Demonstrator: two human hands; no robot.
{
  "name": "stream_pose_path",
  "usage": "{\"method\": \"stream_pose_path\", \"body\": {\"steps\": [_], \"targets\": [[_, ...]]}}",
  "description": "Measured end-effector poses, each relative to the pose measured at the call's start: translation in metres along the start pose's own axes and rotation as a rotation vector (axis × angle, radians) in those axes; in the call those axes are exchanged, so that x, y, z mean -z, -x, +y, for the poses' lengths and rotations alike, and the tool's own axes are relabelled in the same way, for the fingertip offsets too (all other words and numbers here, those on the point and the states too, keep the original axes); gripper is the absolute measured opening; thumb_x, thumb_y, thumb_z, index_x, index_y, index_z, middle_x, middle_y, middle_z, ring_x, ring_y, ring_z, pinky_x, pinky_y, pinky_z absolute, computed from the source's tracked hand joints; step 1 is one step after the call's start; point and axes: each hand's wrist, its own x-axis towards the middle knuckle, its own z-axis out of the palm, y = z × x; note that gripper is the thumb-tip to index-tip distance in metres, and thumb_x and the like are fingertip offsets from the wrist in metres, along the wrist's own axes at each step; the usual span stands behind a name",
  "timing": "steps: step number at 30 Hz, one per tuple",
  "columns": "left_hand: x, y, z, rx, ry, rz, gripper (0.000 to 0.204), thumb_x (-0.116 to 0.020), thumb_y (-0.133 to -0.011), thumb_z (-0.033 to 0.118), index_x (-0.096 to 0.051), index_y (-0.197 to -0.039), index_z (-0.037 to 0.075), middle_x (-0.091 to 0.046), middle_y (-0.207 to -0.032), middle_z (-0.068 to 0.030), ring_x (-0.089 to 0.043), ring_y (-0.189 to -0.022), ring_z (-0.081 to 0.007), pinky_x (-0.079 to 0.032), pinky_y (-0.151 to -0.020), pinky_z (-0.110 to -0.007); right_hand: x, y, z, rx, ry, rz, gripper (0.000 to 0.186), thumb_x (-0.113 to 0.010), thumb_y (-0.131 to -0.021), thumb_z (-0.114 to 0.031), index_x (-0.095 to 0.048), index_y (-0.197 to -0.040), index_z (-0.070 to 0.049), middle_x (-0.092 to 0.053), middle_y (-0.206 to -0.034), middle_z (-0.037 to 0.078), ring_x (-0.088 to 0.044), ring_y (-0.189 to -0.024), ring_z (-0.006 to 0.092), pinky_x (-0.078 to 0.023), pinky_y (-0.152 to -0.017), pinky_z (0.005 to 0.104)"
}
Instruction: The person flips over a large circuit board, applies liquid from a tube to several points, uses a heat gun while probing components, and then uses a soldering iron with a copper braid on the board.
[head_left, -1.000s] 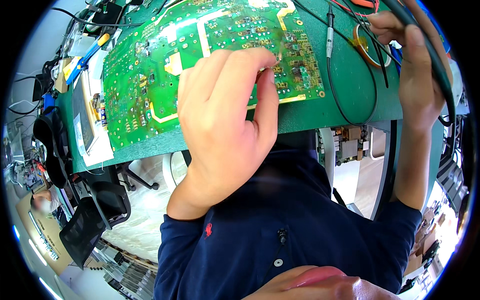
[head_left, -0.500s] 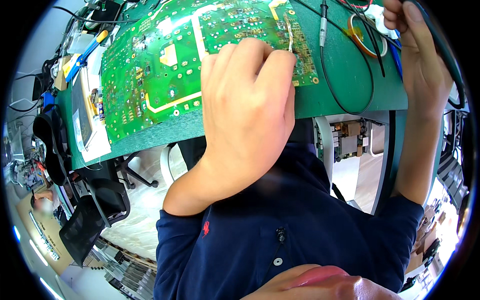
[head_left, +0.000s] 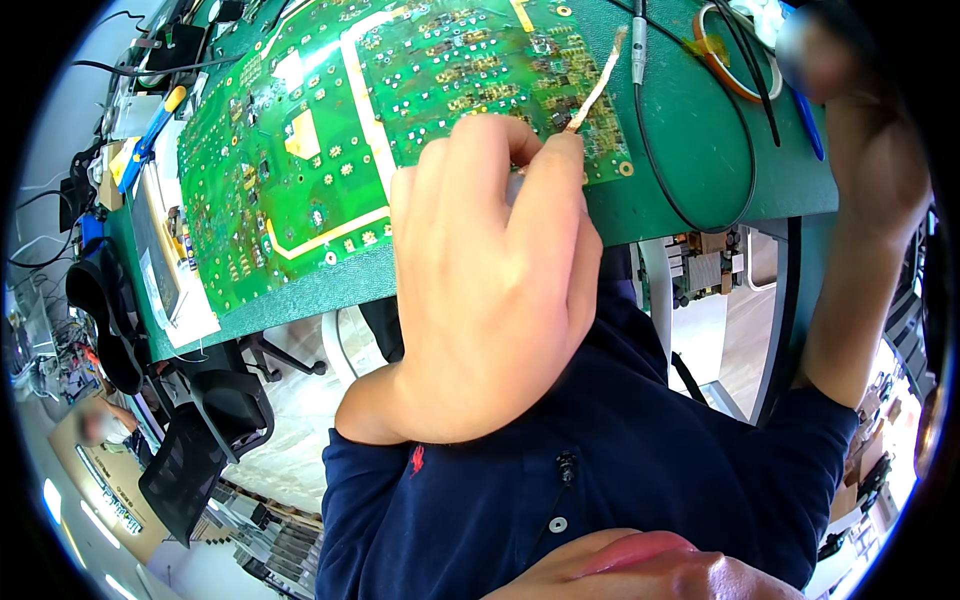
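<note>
A large green circuit board point(head_left: 330, 110) lies on the green bench mat, populated with many small parts. Over its near right portion is my left hand point(head_left: 490, 270), back upward and fingers curled. Between its thumb and forefinger rises a thin copper-coloured strip of desoldering braid point(head_left: 603, 85), pointing up and to the right over the board's right end. The fingertips are partly hidden beneath the hand. My right hand point(head_left: 880, 150) is raised at the far right, beyond the board; motion and the dark rim smear its fingers, so what it holds is not visible.
A black probe cable point(head_left: 642, 130) loops across the mat point(head_left: 690, 185) right of the board. Behind it sits an orange tape roll point(head_left: 718, 60), with a blue pen point(head_left: 808, 128) nearby. Left of the board are a blue-and-yellow tool point(head_left: 150, 140) and papers point(head_left: 195, 315). Black chairs point(head_left: 205, 440) stand beyond.
My left hand has come slightly toward me, and the braid now leans right with more of it showing. My right hand has shifted right and down, blurring. The view has shifted a little.
</note>
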Motion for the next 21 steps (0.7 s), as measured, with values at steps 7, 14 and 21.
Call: {"method": "stream_pose_path", "body": {"steps": [7,14,21], "targets": [[0.006,0.001,0.002,0.024,-0.008,-0.039,0.033,-0.066,-0.075,-0.009,-0.068,-0.107,0.000,-0.058,-0.095,-0.0115,-0.058,-0.079,-0.0256,-0.048,-0.070,-0.034,-0.003,-0.001,-0.004,-0.022,0.039,-0.058,0.031,-0.067,-0.092,-0.018,-0.050,-0.112,-0.002,-0.058,-0.089,0.006,-0.057,-0.073,0.0094,-0.046,-0.069,0.0228],[0.009,0.000,-0.013,-0.124,0.149,0.199,0.033,-0.061,-0.077,-0.017,-0.071,-0.105,-0.001,-0.060,-0.088,-0.0120,-0.059,-0.072,-0.0181,-0.048,-0.066,-0.026,-0.033,0.003,-0.012,-0.016,0.012,-0.103,0.035,-0.070,-0.091,-0.020,-0.050,-0.114,-0.001,-0.063,-0.097,0.010,-0.064,-0.080,0.0122,-0.051,-0.077,0.0250],[0.006,-0.014,-0.011,-0.150,0.310,0.332,0.021,-0.063,-0.087,-0.010,-0.061,-0.107,-0.005,-0.065,-0.095,-0.0107,-0.062,-0.083,-0.0125,-0.050,-0.076,-0.023,-0.046,0.007,-0.034,-0.096,-0.151,-0.306,0.043,-0.068,-0.092,-0.017,-0.046,-0.125,0.001,-0.062,-0.115,0.020,-0.062,-0.105,0.0254,-0.051,-0.092,0.0334]]}}
